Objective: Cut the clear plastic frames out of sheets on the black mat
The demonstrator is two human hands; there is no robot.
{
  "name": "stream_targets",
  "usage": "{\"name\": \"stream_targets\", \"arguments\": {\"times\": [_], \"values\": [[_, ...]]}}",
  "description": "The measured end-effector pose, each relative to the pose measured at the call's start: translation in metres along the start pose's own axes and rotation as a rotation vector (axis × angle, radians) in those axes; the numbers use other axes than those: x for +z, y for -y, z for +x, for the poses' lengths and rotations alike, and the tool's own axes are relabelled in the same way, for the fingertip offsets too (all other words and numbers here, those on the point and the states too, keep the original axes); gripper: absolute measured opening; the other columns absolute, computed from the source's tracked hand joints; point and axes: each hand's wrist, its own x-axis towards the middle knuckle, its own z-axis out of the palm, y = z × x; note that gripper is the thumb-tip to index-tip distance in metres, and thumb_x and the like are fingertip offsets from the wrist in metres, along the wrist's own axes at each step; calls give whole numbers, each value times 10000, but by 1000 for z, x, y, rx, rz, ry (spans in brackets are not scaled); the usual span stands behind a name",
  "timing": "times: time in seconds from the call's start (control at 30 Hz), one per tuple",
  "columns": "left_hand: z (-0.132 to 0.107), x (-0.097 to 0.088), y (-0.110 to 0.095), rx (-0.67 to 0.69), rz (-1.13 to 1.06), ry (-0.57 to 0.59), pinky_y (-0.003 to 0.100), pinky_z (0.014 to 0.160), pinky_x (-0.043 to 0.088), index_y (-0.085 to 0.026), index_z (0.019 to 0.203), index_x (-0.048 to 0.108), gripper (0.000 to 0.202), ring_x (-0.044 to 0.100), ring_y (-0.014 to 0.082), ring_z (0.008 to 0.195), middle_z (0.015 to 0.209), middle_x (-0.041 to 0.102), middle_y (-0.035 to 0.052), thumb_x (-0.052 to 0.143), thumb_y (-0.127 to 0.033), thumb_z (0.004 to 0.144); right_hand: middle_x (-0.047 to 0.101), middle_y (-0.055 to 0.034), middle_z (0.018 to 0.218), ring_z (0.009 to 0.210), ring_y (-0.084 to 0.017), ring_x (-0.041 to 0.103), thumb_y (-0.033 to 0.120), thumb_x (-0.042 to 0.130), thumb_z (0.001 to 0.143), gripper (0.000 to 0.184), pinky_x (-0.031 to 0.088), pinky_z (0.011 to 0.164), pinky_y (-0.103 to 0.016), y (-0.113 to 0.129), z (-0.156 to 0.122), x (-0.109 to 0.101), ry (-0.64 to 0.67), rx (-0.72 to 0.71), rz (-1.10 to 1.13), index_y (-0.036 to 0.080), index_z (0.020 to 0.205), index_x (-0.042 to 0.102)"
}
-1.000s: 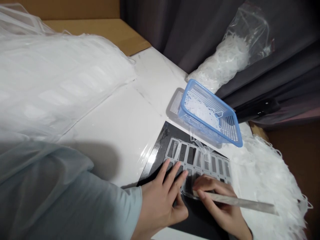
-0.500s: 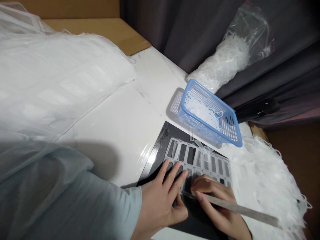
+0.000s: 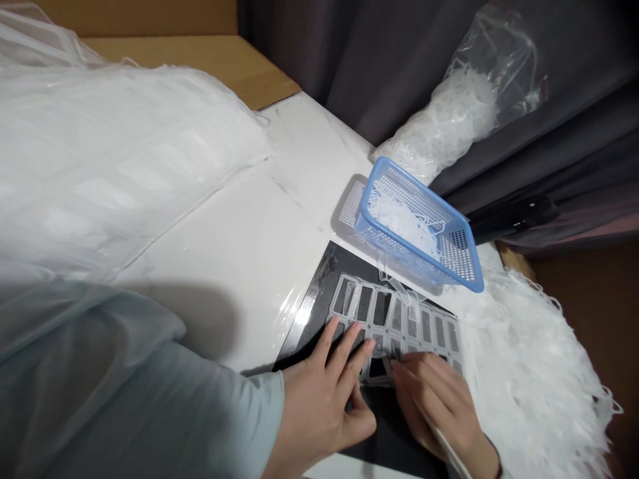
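Observation:
A translucent sheet with rows of rectangular cut-outs (image 3: 368, 327) lies flat on a black mat (image 3: 314, 332). My left hand (image 3: 329, 392) presses on the sheet's left part with its fingers spread. At the sheet's near edge, my right hand (image 3: 439, 406) is closed around a thin, flat, greyish strip-like tool (image 3: 446, 449), whose back end points toward the bottom of the view. Its tip, mostly hidden by the fingers, is at one of the rectangles. Loose clear pieces (image 3: 399, 289) rest across the sheet's far edge.
A blue mesh basket (image 3: 474, 273) holding thin white pieces stands behind the mat. To the right is a heap of white translucent pieces (image 3: 534, 372). A clear bag (image 3: 444, 120) of similar pieces leans on the dark curtain. Stacked white sheets (image 3: 114, 166) fill the left.
My right hand has turned and shifted slightly right, swinging the tool's back end down toward the bottom. The rectangle by its tip now looks dark and loosened. My left hand stays in place.

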Motion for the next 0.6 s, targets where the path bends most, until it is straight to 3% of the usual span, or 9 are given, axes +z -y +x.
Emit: {"name": "stream_targets", "arguments": {"times": [0.13,0.23,0.37,0.47,0.6], "values": [[0,2,0,-9,-7,6,673,1033,233,-191,806,487,266,411,425,1295,1356,525,141,693,-357,773,590,-63,725,644,-177,533,25,547,868,167,417,568,-294,-12,-3,-2,-30,119,-136,151,974,575],[0,1,0,-5,5,7,667,1041,229,-194,816,488,280,405,419,1302,1364,517,144,704,-365,764,560,-45,711,608,-164,511,112,519,920,66,385,558,-283,-20,-5,-4,2,292,-179,164,914,560],[-1,1,0,-13,15,-8,665,1040,238,-202,824,483,272,413,409,1299,1354,531,127,719,-315,747,540,-25,703,600,-157,521,219,474,961,113,386,573,-273,-30,-12,-8,-4,479,-186,177,895,556],[-1,0,1,-7,0,-3,673,1039,234,-200,821,483,273,401,421,1304,1361,524,128,715,-323,747,572,-28,718,602,-160,541,288,480,958,164,386,570,-271,-37,-18,-11,-86,605,-236,187,860,565],[-1,-2,1,-6,13,27,652,1048,244,-199,825,480,243,411,404,1303,1367,519,125,680,-331,787,613,-18,738,660,-167,583,346,539,937,169,433,593,-253,-37,-19,-8,-243,818,35,199,875,593]]}}
